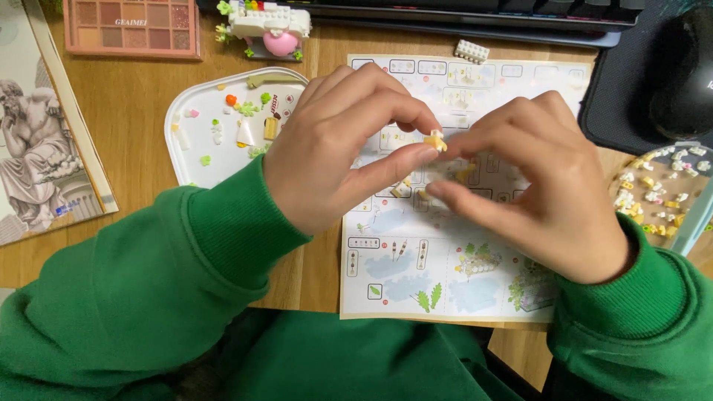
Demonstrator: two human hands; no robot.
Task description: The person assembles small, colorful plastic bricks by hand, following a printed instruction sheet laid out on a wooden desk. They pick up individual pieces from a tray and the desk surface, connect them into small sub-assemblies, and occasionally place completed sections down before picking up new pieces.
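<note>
Two hands, our left hand and right hand, pinch one tiny yellow plastic brick above one paper instruction sheet on the wooden tabletop.

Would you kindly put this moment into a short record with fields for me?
Left hand: left hand pinches a small yellow brick between thumb and forefinger
Right hand: right hand meets it at the same brick, fingertips touching
Beneath hands: instruction sheet on the wooden desk
Left of hands: white tray with loose small pieces
Far edge: part-built white model
Right edge: round container of pale and yellow pieces
Sleeves: green
</note>
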